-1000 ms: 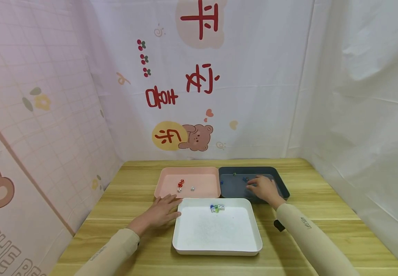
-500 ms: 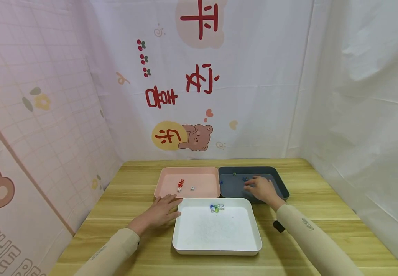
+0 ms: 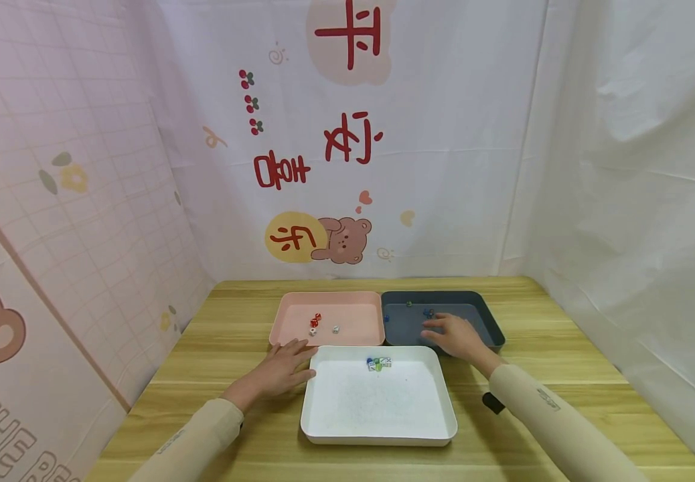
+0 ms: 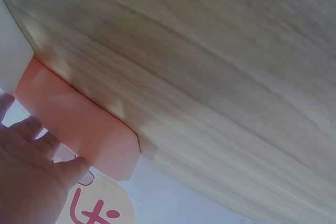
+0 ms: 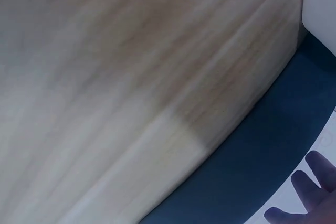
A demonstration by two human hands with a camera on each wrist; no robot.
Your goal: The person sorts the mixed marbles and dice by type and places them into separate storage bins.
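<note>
In the head view my left hand (image 3: 281,368) lies with spread fingers at the white tray's (image 3: 383,440) left rim, by the near left corner of the pink tray (image 3: 359,321). My right hand (image 3: 457,336) is over the dark blue tray (image 3: 462,312), fingers extended, with nothing visible in them. Small blue dice (image 3: 428,312) lie just beyond its fingertips; another blue die (image 3: 386,318) and a green die (image 3: 409,304) sit farther left. Both wrist views show spread fingers, the left hand (image 4: 37,177) beside the pink tray's wall (image 4: 79,119), the right hand (image 5: 315,198) beside the dark tray's wall (image 5: 257,145).
Red dice (image 3: 315,322) and white dice (image 3: 336,329) lie in the pink tray. A cluster of green, blue and white dice (image 3: 379,363) sits near the white tray's far wall. The trays stand on a wooden table (image 3: 239,314), with printed cloth (image 3: 444,167) behind.
My right hand has shifted slightly left and toward the near side over the dark tray, uncovering more of the blue dice. My left hand has stayed about where it was.
</note>
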